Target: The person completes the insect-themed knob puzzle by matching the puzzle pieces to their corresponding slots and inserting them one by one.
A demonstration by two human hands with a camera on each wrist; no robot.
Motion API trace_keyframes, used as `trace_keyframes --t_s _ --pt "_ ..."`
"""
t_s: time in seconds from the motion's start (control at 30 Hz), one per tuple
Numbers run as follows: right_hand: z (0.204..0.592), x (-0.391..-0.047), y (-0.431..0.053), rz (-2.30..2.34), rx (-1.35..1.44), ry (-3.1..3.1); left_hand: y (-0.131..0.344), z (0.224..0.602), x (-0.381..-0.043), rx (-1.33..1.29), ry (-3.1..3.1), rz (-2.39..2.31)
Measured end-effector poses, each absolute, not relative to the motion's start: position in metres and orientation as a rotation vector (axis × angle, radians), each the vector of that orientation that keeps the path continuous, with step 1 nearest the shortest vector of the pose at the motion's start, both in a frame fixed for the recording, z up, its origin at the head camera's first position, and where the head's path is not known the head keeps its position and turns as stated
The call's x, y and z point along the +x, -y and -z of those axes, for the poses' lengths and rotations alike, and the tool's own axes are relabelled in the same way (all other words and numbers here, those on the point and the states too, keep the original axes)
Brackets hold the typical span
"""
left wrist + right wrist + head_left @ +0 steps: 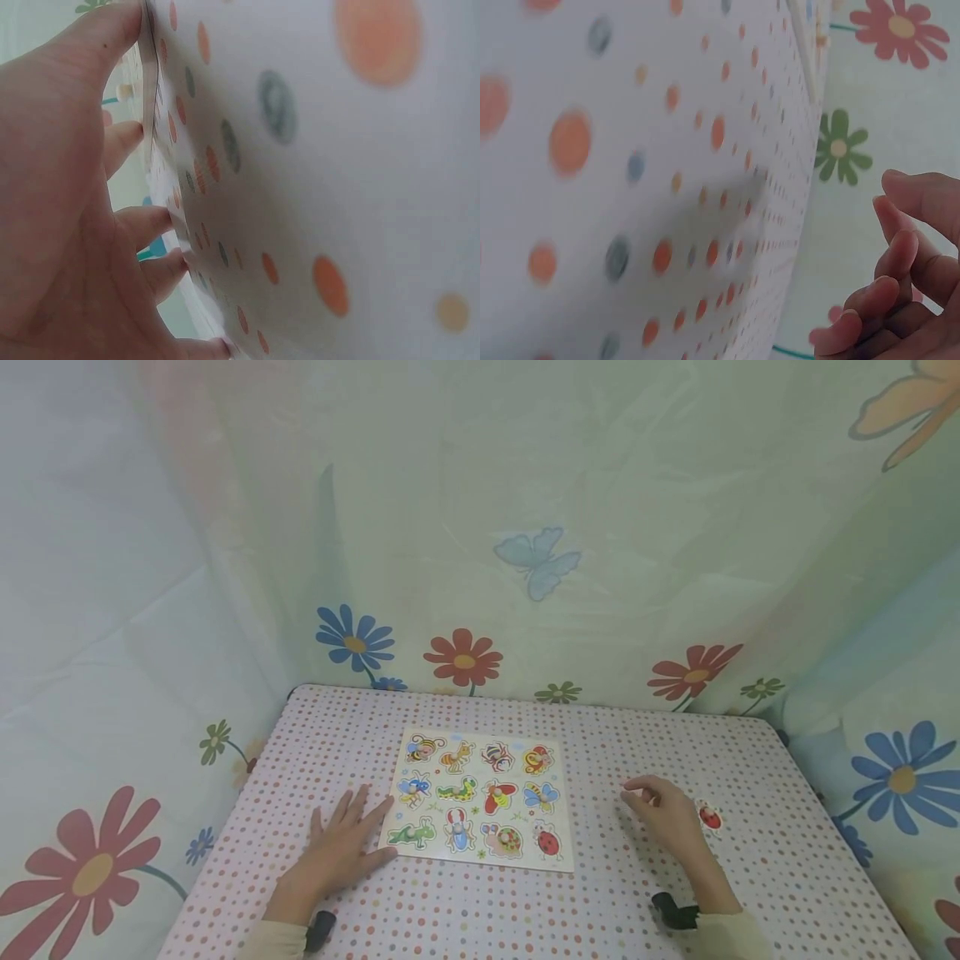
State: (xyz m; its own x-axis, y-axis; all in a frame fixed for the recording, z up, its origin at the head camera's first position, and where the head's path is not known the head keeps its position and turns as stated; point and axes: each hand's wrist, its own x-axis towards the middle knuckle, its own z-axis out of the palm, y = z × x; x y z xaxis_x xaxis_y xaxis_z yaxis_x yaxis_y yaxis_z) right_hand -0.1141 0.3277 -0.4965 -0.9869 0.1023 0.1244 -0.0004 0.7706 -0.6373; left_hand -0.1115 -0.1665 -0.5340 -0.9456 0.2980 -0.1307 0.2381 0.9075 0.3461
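A wooden peg puzzle board with several rows of insect pictures lies flat on the table. My left hand rests palm down at its left edge, fingers spread, with the thumb and a fingertip touching the board. In the left wrist view, that thumb meets the board's side. Above the table, to the right of the board, hovers my right hand. Its fingers are loosely bent and nothing is between them. A ladybug piece lies just right of this hand. A ladybug picture fills the board's lower right corner.
A polka-dot cloth covers the table. Behind and at both sides hangs a curtain printed with flowers and butterflies. Black wrist straps or mounts sit at both wrists.
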Motion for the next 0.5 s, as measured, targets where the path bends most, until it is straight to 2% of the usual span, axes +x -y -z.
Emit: trace_keyframes --t_s 0.5 --pt "0.498 -0.104 -0.385 -0.895 -0.353 2.790 0.166 0.536 -0.114 0.404 -2.885 -0.494"
